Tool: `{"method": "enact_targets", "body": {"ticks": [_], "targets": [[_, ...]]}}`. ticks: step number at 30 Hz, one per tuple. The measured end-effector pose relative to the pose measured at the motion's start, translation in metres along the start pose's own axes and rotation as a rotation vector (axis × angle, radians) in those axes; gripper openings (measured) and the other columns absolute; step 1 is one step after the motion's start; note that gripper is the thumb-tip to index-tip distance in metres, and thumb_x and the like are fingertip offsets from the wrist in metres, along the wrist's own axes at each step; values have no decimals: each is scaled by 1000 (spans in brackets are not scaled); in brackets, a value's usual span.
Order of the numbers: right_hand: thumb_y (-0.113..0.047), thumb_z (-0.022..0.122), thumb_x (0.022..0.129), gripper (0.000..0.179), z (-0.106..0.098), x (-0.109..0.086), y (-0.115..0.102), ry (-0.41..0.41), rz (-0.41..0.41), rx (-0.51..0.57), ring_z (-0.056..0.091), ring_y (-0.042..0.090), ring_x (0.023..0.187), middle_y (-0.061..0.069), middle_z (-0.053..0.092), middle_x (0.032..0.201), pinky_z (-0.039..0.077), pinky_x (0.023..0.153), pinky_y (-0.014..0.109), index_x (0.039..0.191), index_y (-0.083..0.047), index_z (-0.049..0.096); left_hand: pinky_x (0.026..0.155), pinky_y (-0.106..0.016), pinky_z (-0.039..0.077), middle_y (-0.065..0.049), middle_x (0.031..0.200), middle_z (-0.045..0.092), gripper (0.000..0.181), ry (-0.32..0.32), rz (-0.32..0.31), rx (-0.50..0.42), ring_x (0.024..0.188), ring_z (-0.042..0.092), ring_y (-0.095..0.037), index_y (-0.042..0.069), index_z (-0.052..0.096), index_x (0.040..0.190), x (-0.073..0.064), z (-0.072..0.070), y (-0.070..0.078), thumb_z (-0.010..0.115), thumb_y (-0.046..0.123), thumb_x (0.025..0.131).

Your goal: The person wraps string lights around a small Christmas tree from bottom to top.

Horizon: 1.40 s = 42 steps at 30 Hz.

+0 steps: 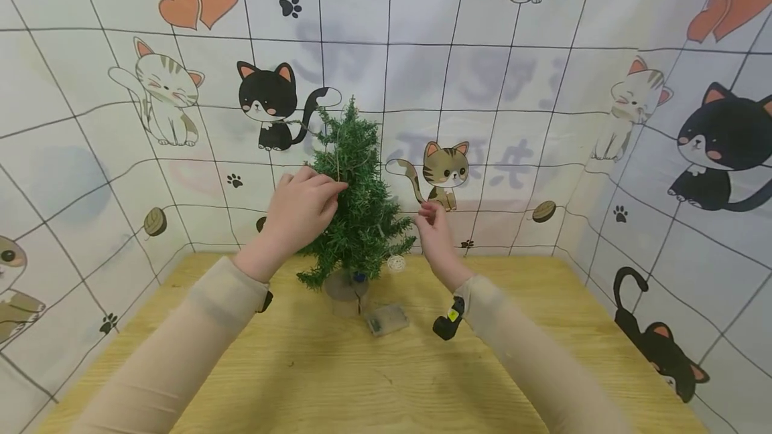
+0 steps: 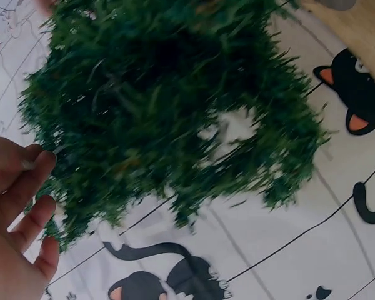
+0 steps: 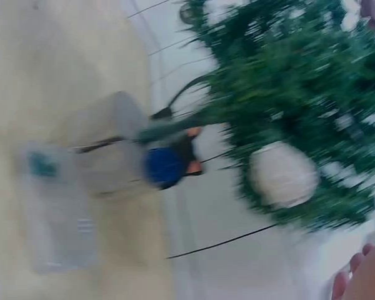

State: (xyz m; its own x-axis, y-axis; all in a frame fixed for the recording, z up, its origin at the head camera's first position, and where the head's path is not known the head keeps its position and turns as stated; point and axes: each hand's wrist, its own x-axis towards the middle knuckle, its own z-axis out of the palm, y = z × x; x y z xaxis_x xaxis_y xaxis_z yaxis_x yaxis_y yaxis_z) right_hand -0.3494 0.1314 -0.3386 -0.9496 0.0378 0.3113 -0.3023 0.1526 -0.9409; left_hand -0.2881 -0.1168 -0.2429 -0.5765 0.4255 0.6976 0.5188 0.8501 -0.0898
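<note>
A small green artificial Christmas tree (image 1: 356, 186) stands upright on a round pale base (image 1: 345, 295). My left hand (image 1: 301, 206) is at the tree's left side, thumb and forefinger pinching a thin wire close to the branches. In the left wrist view, a small whitish bit (image 2: 29, 165) of it shows at the fingertips. To the right of the tree is my right hand (image 1: 439, 240), raised with bent fingers; I cannot tell whether it holds anything. A white woven ball (image 1: 396, 263) hangs at the low right branches.
A clear battery box (image 1: 388, 319) lies on the wooden table (image 1: 386, 380) before the base. Something round and blue (image 1: 360, 277) sits at the trunk's foot. A cat-printed cloth (image 1: 410, 79) stands behind and on both sides.
</note>
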Motion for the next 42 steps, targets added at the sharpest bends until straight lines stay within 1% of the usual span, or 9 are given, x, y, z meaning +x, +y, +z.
{"method": "enact_targets", "body": {"ticks": [5,11,19,22,26,30,37,39,42], "targets": [[-16,50,95,49,11,-8,47,-87,135,30,42,34,122,21,41,135,36,100,50,139,0,37,76,-46,37,-1,102,72,26,59,-7,-11,100,53,-25,16,72,117,-2,14,-4,57,11,96],[-50,60,91,94,16,-27,78,-362,224,-69,22,41,141,27,19,154,24,109,57,152,3,13,81,-48,36,-1,91,72,34,110,-76,-105,98,54,-27,11,61,128,-3,27,-5,63,12,94],[-42,77,80,103,38,-38,87,-633,172,-341,28,37,139,19,25,155,31,107,52,154,-2,16,91,-52,32,-5,91,72,13,81,-236,-213,102,50,-30,10,71,103,-5,32,-7,67,17,92],[-36,79,80,106,47,-37,87,-697,85,-381,33,31,138,15,23,157,33,107,47,155,-7,12,87,-53,32,-5,97,71,9,92,-253,-208,103,49,-31,14,74,96,-4,31,-7,68,19,92],[-26,79,81,97,57,-33,87,-726,-107,-414,46,23,125,10,33,153,40,100,37,155,-15,18,79,-50,30,-1,95,69,9,111,-264,-202,98,48,-29,17,75,95,-1,27,-4,69,24,91],[-29,77,81,85,63,-29,86,-688,-235,-579,58,22,95,14,54,133,46,77,31,151,-14,32,77,-48,25,1,87,71,11,85,-306,-234,93,47,-26,17,75,96,-1,24,-2,68,24,92],[-35,78,80,85,67,-29,81,-615,-244,-722,47,10,54,3,65,90,40,54,25,150,-15,35,83,-51,22,0,87,71,11,55,-348,-228,97,47,-26,17,74,96,-1,27,-7,67,24,93],[-35,79,80,88,68,-29,80,-618,-226,-707,52,12,57,5,66,95,44,57,27,152,-15,32,84,-52,21,0,87,71,11,63,-346,-219,98,47,-26,17,74,95,-1,29,-8,67,25,93],[-32,78,81,94,70,-28,78,-670,-175,-630,59,20,108,11,47,142,47,90,35,155,-14,23,87,-53,21,0,87,72,11,77,-331,-187,102,48,-28,17,74,95,0,33,-7,67,24,93]]}}
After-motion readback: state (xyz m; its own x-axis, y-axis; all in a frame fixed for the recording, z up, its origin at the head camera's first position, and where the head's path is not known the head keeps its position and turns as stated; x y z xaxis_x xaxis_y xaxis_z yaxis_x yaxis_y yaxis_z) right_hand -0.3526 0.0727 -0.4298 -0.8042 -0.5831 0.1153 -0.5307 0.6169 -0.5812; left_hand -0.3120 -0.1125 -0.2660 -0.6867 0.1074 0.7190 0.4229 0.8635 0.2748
